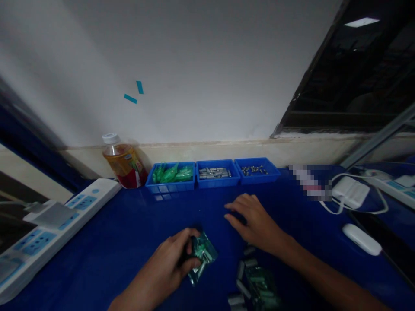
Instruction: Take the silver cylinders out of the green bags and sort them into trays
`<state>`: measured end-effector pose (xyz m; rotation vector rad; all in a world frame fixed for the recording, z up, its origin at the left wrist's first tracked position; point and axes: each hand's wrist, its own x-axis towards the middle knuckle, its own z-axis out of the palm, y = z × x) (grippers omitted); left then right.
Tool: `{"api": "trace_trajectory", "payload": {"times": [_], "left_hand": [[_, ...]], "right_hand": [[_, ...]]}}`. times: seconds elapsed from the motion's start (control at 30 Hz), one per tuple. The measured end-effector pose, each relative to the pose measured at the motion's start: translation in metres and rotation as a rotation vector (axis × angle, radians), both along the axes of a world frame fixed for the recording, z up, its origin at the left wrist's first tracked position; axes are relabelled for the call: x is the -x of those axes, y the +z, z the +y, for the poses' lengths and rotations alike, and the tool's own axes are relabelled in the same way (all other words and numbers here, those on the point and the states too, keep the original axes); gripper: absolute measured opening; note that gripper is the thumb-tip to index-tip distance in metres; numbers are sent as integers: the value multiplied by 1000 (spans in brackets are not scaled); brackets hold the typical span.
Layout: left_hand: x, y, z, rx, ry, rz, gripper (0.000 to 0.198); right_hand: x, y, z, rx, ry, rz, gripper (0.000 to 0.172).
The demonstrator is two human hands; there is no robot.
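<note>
My left hand (177,255) grips a small greenish clear plastic bag (207,250) by its left side, thumb and fingers closed on it; metal pieces show inside. My right hand (251,218) hovers over the blue table (139,233) with thumb and fingers apart and nothing between them. Below it lie several loose metal cylinders (240,270) and another greenish bag (264,287) with cylinders in it, partly in shadow. Along the wall stand three blue bins: one with green plastic pieces (175,173), one with metal cylinders (214,172), one with small screw-like parts (254,169).
A drink bottle (125,166) stands left of the bins. A long white power strip (68,220) runs down the left side. To the right are a white charger (350,192) with its cable, a white oval case (362,239) and a dark flat device (389,246).
</note>
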<state>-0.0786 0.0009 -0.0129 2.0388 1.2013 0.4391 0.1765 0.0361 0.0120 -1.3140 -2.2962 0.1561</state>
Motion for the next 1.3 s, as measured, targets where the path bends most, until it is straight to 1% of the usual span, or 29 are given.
{"api": "trace_trajectory", "payload": {"times": [0.07, 0.1, 0.17, 0.2, 0.23, 0.37, 0.47, 0.57, 0.67, 0.77, 0.83, 0.87, 0.93, 0.97, 1.03, 1.07, 1.13, 1.17, 1.2, 1.23, 1.3], "left_hand": [[1, -4, 0, -75, -16, 13, 34], [1, -5, -1, -126, -28, 20, 43], [-1, -8, -2, -219, -46, 45, 63], [-2, -8, -2, -251, -51, 62, 69], [-4, -9, -2, -275, -46, 79, 68], [-11, -7, 0, -329, 19, 94, 41], [-15, -6, 1, -349, 15, 36, 28], [-19, -4, -3, -372, 12, -58, 20], [-28, -1, -12, -464, -8, -157, 16], [-37, 1, -21, -572, -83, -212, 18], [-42, 1, -27, -626, -129, -214, 21], [-44, 2, -29, -628, -140, -207, 23], [-46, 2, -32, -561, -110, -214, 23], [-47, 3, -33, -488, -64, -238, 21], [-49, 5, -32, -281, 69, -357, 18], [-50, 5, -31, -151, 142, -450, 23], [-52, 6, -29, 138, 264, -676, 41], [-53, 7, -29, 277, 311, -782, 47], [-53, 7, -28, 392, 348, -864, 48], [-54, 7, -28, 474, 379, -915, 46], [-53, 7, -26, 535, 424, -931, 41]], "right_hand": [[-6, -9, -24, -8, 6, 81, 15], [-8, -10, -32, -19, 7, 117, 14], [-10, -9, -39, -57, 18, 175, 15], [-10, -7, -40, -79, 28, 191, 16], [-10, -5, -41, -96, 40, 198, 16], [-7, -5, -45, -80, 97, 167, 15], [-2, -11, -52, -41, 129, 189, 14], [7, -14, -60, 24, 112, 287, 13], [17, -13, -66, 153, 17, 445, 13], [26, -12, -70, 350, -78, 577, 23], [28, -13, -71, 463, -105, 651, 29], [28, -14, -70, 490, -106, 685, 29], [26, -15, -69, 456, -94, 716, 27], [24, -16, -68, 398, -74, 702, 24], [19, -17, -68, 222, 7, 625, 20], [16, -17, -68, 126, 66, 565, 24], [13, -18, -70, -36, 178, 420, 37], [12, -19, -72, -94, 215, 348, 43], [11, -20, -74, -134, 239, 280, 47], [11, -20, -75, -157, 257, 226, 50], [13, -21, -78, -179, 286, 183, 52]]}}
